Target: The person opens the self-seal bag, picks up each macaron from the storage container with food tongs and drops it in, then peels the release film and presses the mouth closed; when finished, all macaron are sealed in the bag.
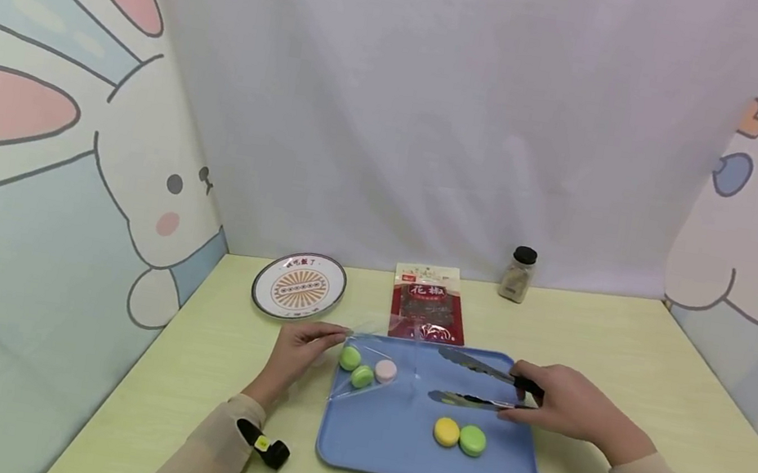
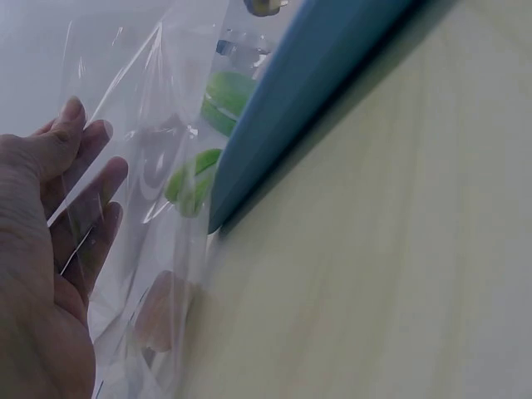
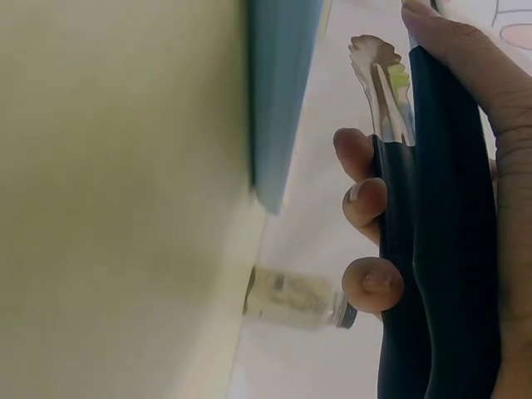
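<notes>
My left hand (image 1: 297, 352) pinches the edge of a clear plastic bag (image 2: 150, 108) over the left side of a blue tray (image 1: 390, 449). Through the film show two green macarons (image 1: 362, 376) and a pink macaron (image 1: 385, 371). My right hand (image 1: 568, 403) holds metal tongs (image 1: 473, 365) by their black handles (image 3: 453, 208). The two arms of the tongs are spread apart above the tray, with nothing between their scalloped tips. A yellow macaron (image 1: 446, 432) and another green macaron (image 1: 472, 441) lie side by side on the tray, nearer me than the tongs.
Behind the tray lies a red packet (image 1: 429, 306). A white patterned plate (image 1: 300, 287) stands at the back left, and a small jar (image 1: 517, 275) with a black lid at the back right. A pale curtain (image 1: 443, 114) hangs behind the yellowish table (image 1: 602, 330).
</notes>
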Demonstrator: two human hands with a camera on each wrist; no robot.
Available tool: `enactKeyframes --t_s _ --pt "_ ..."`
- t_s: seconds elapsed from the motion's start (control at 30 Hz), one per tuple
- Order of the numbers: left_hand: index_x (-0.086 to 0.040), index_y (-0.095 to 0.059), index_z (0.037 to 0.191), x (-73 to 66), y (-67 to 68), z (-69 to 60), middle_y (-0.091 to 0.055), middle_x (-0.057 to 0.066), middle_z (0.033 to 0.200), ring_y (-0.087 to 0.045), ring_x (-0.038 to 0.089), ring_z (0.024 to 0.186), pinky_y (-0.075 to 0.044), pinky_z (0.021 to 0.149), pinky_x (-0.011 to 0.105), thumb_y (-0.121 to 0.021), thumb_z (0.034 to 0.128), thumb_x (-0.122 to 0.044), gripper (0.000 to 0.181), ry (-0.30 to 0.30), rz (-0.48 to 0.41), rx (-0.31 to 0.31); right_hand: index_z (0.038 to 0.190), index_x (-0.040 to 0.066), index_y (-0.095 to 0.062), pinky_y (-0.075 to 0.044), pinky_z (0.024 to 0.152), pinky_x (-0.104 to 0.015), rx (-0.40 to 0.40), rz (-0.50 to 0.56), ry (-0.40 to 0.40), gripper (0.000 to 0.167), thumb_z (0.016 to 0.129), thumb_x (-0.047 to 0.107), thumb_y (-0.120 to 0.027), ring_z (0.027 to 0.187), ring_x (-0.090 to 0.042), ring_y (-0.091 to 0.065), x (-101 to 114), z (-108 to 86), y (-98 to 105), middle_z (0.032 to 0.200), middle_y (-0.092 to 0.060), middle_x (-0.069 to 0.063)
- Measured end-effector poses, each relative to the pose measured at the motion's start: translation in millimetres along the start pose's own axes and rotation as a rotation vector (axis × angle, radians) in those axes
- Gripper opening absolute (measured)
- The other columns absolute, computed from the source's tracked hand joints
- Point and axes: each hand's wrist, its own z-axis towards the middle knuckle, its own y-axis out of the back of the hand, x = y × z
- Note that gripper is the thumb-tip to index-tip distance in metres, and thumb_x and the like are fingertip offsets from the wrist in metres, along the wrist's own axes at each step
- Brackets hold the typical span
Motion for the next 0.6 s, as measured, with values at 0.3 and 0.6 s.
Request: enactKeyframes --t_s 0.3,0.6 --pt "-0.005 -0.078 0.106 2.8 1.0 0.2 -0.077 0.007 0.104 -0.073 0.021 0.099 -0.059 0.087 0.032 -0.072 0.0930 -0.007 0.014 -0.003 -0.014 0.006 0.100 0.025 -0.062 -0.036 0.047 -0.016 -0.019 0.022 0.076 0.046 0.079 0.062 -0.078 0.054 0.005 -0.040 3.8 -24.8 0.1 0.067 -0.052 0.016" --pt "-0.006 -0.079 0.106 0.6 0.4 0.4 -0.077 0.006 0.104 -0.072 0.021 0.100 -0.059 0.087 0.032 -0.072 0.0933 -0.008 0.014 0.007 -0.018 0.009 0.098 0.027 -0.062 -0.034 0.045 -0.015 -0.012 -0.036 0.103 0.045 0.078 0.064 -0.077 0.052 0.007 -0.038 10.5 -25.4 -0.8 0.070 -0.051 0.020"
